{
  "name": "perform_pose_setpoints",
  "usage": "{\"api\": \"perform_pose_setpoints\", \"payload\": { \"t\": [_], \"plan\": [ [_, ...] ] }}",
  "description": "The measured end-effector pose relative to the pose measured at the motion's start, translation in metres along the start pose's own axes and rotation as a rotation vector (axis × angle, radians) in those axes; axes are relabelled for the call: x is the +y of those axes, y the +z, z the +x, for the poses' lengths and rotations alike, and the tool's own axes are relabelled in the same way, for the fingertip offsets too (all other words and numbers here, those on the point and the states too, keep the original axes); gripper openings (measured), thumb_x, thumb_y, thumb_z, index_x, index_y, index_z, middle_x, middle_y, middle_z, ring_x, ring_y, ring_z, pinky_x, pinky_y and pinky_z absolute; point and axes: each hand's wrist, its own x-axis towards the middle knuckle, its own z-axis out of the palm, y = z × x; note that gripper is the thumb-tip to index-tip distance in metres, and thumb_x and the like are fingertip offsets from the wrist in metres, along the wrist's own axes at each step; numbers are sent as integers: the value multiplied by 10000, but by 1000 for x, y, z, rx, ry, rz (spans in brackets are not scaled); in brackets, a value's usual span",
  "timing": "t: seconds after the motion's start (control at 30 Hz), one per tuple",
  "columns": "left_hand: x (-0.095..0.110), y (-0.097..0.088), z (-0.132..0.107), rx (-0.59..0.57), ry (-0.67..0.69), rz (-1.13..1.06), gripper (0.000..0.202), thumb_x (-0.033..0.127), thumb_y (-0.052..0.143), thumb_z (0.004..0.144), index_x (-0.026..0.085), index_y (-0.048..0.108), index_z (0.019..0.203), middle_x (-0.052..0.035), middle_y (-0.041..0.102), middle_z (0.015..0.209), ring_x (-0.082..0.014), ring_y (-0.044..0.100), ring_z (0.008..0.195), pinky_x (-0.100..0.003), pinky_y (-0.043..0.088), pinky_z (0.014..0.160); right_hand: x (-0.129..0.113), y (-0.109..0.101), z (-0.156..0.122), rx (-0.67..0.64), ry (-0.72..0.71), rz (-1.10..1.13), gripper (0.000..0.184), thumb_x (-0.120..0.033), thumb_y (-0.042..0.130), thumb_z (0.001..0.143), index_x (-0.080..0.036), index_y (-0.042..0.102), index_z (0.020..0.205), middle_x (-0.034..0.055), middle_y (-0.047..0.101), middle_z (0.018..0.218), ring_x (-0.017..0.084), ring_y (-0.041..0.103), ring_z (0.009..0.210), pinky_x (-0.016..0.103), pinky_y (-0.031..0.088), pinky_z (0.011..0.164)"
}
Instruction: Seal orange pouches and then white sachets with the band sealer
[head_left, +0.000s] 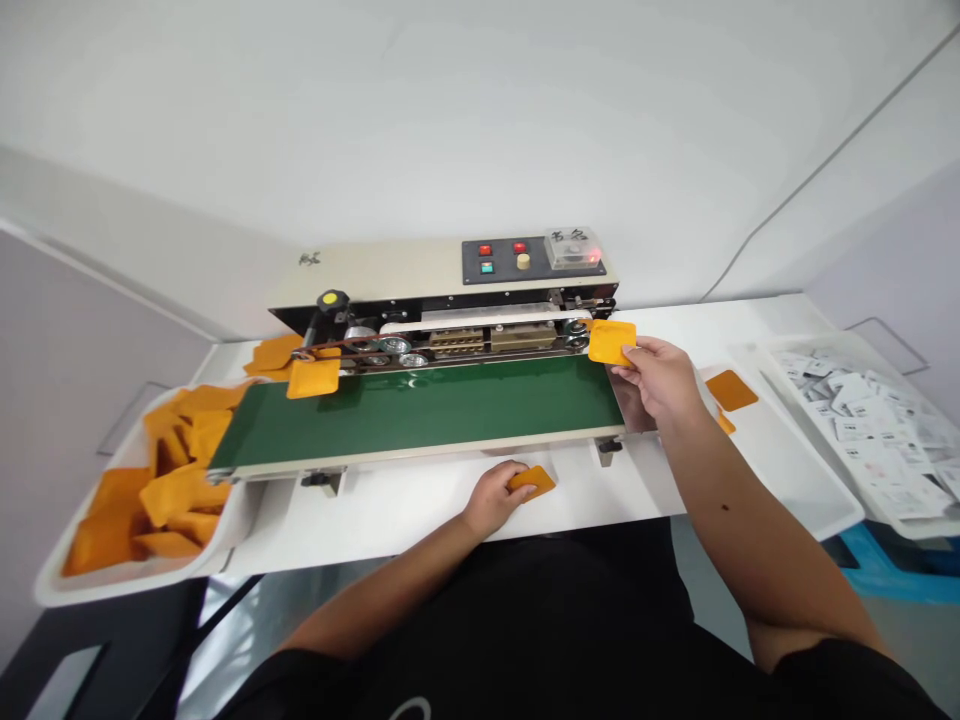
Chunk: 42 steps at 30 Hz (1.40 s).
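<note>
Handwriting point(309, 259) on the machine point(397, 272) and clear box point(571, 250), and print point(850, 430) on packets point(896, 465), is illegible.

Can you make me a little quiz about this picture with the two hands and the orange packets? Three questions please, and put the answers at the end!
1. True or false: the left hand holds an orange packet.
2. What colour is the wide belt?
a) blue
b) green
c) pink
3. Fill in the missing word: the right hand holds another orange packet up by the ___ end of the machine, as the person sees it.

Key:
1. True
2. b
3. right
</note>
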Motion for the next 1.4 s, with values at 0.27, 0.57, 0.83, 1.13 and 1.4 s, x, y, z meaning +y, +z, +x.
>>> {"api": "perform_pose_setpoints", "payload": {
  "t": [0.27,0.57,0.83,1.13,1.4],
  "plan": [
    [0,0,1,5,-6,-10,218,370,728,899,210,732,1048,-52,749,992,-212,690,910,-329,538,854,-5,-4,11,10,42,-8,202,-86,798,796,-91,748,992,98,756,840,120,696,541,186,640,515],
    [1,-1,2,-22,14,10,228,360,729,910,202,731,1074,-56,747,1015,-204,688,911,-325,538,867,-2,20,5,-89,38,-70,176,-132,805,818,-91,750,980,61,712,744,83,635,502,160,586,469],
    [4,-2,3,4,15,-19,245,387,741,910,192,727,1058,-66,745,993,-210,689,900,-332,542,861,2,23,-40,-33,-360,-361,403,-428,784,855,-165,735,1156,39,687,877,91,593,588,205,523,541],
    [-1,-1,0,-25,13,-26,257,418,762,885,190,720,997,-47,745,926,-184,662,825,-295,522,783,138,-24,-167,-459,-389,-771,255,-386,631,922,-202,672,1095,93,660,1033,154,553,709,326,502,745],
    [-1,-2,-3,-96,36,-50,334,471,747,886,206,711,1085,-61,764,1027,-198,690,916,-306,536,854,165,-25,-155,-622,-175,-812,214,-364,561,943,-178,631,862,25,615,792,156,535,724,285,422,711]
  ]
}}
